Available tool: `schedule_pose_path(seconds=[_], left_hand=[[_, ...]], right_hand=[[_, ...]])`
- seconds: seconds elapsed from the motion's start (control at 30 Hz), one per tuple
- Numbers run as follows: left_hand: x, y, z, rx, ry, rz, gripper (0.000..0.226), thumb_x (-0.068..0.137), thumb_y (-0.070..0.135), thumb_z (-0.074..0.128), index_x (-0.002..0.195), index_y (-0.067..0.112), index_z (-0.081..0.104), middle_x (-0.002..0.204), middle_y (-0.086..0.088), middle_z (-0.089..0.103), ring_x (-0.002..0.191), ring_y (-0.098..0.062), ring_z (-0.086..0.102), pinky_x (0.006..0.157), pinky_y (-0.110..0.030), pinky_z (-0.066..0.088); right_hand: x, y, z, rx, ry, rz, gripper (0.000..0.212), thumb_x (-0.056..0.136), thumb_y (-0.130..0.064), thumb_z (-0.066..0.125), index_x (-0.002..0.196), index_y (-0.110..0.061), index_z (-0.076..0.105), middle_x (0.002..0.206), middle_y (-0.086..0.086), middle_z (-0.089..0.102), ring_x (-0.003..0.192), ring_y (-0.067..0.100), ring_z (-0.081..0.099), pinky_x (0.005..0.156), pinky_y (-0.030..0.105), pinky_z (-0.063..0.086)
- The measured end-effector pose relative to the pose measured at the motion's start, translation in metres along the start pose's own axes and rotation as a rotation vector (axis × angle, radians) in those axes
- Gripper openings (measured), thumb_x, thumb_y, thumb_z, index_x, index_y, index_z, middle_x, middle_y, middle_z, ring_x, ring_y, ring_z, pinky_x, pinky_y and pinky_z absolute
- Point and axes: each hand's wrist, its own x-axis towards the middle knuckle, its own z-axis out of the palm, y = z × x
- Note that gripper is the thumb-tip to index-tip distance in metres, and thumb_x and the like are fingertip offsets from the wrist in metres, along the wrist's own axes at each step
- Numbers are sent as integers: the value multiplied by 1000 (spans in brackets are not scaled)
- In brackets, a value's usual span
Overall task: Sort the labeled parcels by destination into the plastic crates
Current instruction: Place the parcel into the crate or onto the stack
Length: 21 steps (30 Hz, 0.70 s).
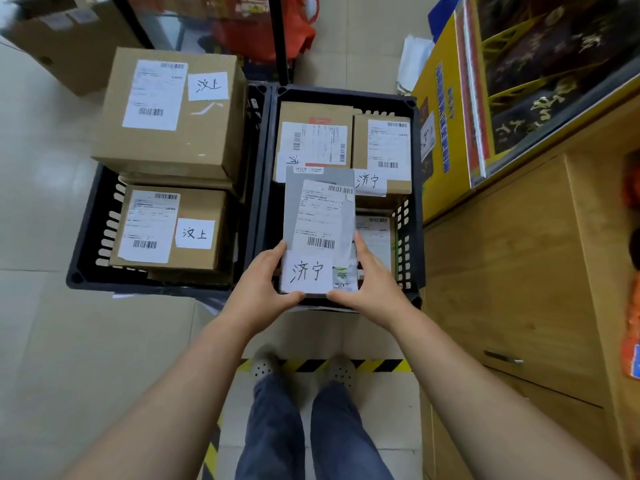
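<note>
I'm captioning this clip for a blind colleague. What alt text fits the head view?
The left hand and right hand hold a flat grey parcel tagged 济宁 over the right crate, where a cardboard box bears the same tag. The left crate holds boxes tagged 汶上.

- 汶上, handwritten on a white slip: big carton (207,140), top of the stack in the left crate (83,258)
- 汶上, same kind of slip: lower carton (201,202), same crate
- 济宁, handwritten slip: grey mailer (294,202)
- 济宁 slip: right-hand carton (360,143) in the right crate (346,93)
- printed shipping labels (152,95), barcodes: small print unreadable
- yellow box (433,188): blue print too blurred
</note>
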Motion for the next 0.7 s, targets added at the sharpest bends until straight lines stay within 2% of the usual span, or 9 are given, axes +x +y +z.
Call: schedule_pose_path(seconds=[0.17,0.33,0.47,0.57,0.7], left_hand=[[19,-16,1,-1,-33,-3,98,79,24,81,156,25,21,148,9,40,116,5,37,99,-19,33],[27,-32,5,33,-40,0,96,79,30,80,156,23,22,147,8,42,127,-6,43,105,-27,38],[33,-39,10,75,14,13,91,81,35,78,154,21,26,144,5,44,127,-12,46,106,-39,44],[37,-41,16,105,31,15,89,81,34,78,153,19,28,144,4,43,127,-14,47,107,-37,44],[43,-45,25,177,31,-5,87,83,33,76,153,19,28,145,3,43,129,-15,44,106,-34,41]], right_hand=[[16,7,11,18,24,14,118,75,-34,84,156,-48,-1,158,-10,29,141,13,37,113,40,38],[27,20,29,63,14,40,120,75,-31,86,157,-45,-1,157,-11,29,141,10,35,116,41,36],[36,23,35,72,-4,18,102,82,-35,80,158,-39,12,158,-12,25,142,5,28,117,30,27],[45,26,40,47,-11,17,92,86,-30,76,158,-36,19,159,-9,26,138,4,30,110,21,25],[56,34,45,34,-6,24,93,84,-26,78,158,-34,22,152,-10,32,126,0,33,107,21,31]])
